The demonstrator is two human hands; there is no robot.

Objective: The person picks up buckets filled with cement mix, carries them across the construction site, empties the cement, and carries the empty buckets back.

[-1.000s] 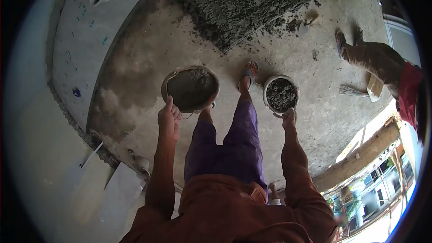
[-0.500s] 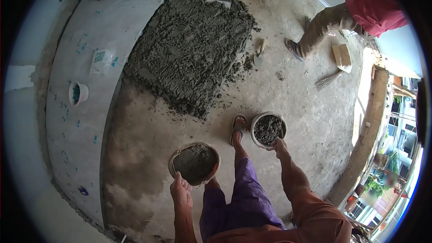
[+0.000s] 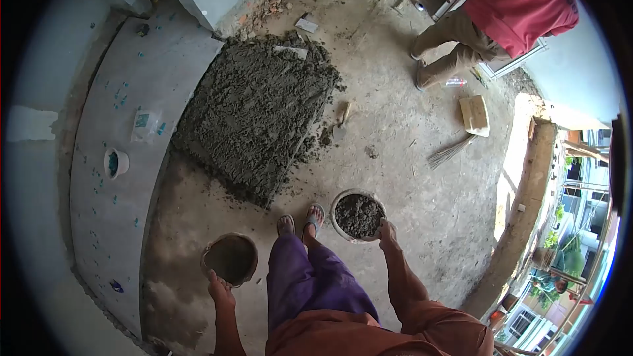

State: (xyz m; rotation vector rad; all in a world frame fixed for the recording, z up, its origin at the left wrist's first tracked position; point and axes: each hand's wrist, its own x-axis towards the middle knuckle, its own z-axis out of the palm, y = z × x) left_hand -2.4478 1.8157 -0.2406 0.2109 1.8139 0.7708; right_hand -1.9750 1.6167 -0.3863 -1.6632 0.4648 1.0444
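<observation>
My left hand (image 3: pixel 221 290) is closed on the near edge of a bucket (image 3: pixel 255 254), which tilts so that its grey-coated inside faces me. How much it holds, I cannot tell. On the other side, my right hand (image 3: pixel 388 232) grips the rim of a second bucket (image 3: pixel 334 215), filled with dark wet mortar (image 3: pixel 359 215). Between the two buckets are my sandalled feet (image 3: pixel 314 216). Beyond them lies a thick, rough bed of wet mortar (image 3: pixel 254 112), with a flat pale tool (image 3: pixel 290 51) on its far part.
A trowel (image 3: pixel 342 120) lies right of the mortar bed. Farther right are a dustpan (image 3: pixel 475 116) and a broom (image 3: pixel 452 151). A person in a red shirt (image 3: pixel 521 16) stands at the upper right. The tiled strip (image 3: pixel 125 224) at left bears a white pot (image 3: pixel 117 163) and a plastic bag (image 3: pixel 145 125).
Both buckets have shifted left in view, the left one farther and lower. My feet are now side by side. The other person has moved toward the back, and my view has turned.
</observation>
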